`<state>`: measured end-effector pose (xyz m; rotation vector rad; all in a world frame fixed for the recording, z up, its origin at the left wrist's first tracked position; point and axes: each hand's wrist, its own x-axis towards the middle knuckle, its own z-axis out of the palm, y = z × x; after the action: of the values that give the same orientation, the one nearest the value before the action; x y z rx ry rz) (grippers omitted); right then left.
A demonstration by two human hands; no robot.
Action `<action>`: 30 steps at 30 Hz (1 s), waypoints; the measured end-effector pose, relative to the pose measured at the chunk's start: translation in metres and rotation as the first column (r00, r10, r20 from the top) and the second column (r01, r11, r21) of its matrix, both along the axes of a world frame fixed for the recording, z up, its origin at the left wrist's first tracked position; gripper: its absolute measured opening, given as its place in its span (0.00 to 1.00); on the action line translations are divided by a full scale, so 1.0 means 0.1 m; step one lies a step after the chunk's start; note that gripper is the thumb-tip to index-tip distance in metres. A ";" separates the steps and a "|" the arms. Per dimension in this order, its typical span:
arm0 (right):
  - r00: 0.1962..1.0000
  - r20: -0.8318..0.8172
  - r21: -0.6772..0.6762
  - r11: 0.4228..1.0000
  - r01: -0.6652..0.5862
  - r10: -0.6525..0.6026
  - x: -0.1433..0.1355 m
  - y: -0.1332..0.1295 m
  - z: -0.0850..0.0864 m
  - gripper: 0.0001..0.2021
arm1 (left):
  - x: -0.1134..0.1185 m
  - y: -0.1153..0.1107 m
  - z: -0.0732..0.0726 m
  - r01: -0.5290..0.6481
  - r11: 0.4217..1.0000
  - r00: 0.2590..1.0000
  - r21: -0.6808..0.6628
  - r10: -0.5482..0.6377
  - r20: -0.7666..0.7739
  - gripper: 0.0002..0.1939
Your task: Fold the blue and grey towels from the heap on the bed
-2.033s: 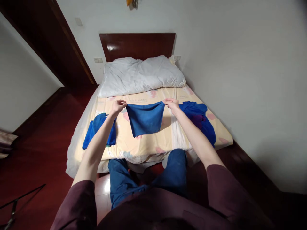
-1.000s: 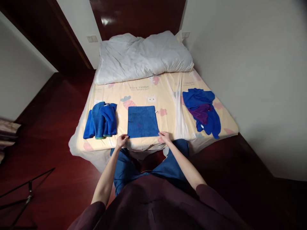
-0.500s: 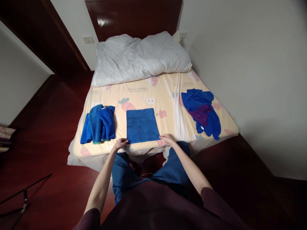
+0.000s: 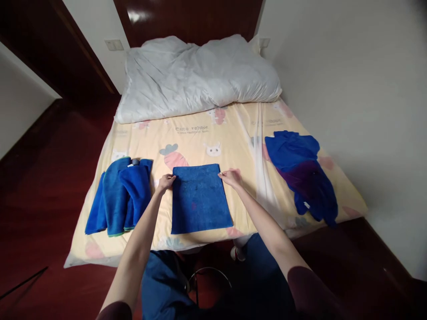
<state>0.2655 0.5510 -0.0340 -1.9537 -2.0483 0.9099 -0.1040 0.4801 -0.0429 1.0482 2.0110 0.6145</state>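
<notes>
A square blue cloth lies flat on the bed sheet in front of me. My left hand pinches its left edge near the far left corner. At the far right corner, my right hand has its fingers pressed together on the cloth's edge, by a small white tag. To the left lie several folded or rolled blue towels, side by side. A loose heap of blue cloths with a purple one among them rests on the right.
A large whitish quilt lies across the bed's far end, against the dark headboard. A wall rises on the right. A thin dark rod shows at the lower left.
Both hands have moved from the near corners of the blue cloth up to its far corners. The view has shifted closer to the bed.
</notes>
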 end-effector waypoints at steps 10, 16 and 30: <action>0.997 0.014 0.077 0.994 0.077 -0.078 -0.24 0.53 -0.12 0.10 | 0.05 0.59 0.04 0.133 0.987 0.930 0.089 -0.093 -0.355 0.10; 0.999 0.028 0.111 0.993 0.030 -0.033 -0.21 0.61 -0.17 0.09 | 0.09 0.60 -0.01 0.112 0.982 0.926 0.153 -0.047 -0.376 0.10; 0.990 -0.143 0.109 0.994 0.030 -0.014 -0.17 0.73 -0.33 0.07 | -0.04 0.65 0.03 0.217 0.972 0.942 0.087 -0.185 -0.280 0.12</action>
<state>0.2482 0.6236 -0.0674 -1.7974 -1.9505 0.8824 -0.1079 0.5452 -0.0397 1.4558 2.0811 0.5064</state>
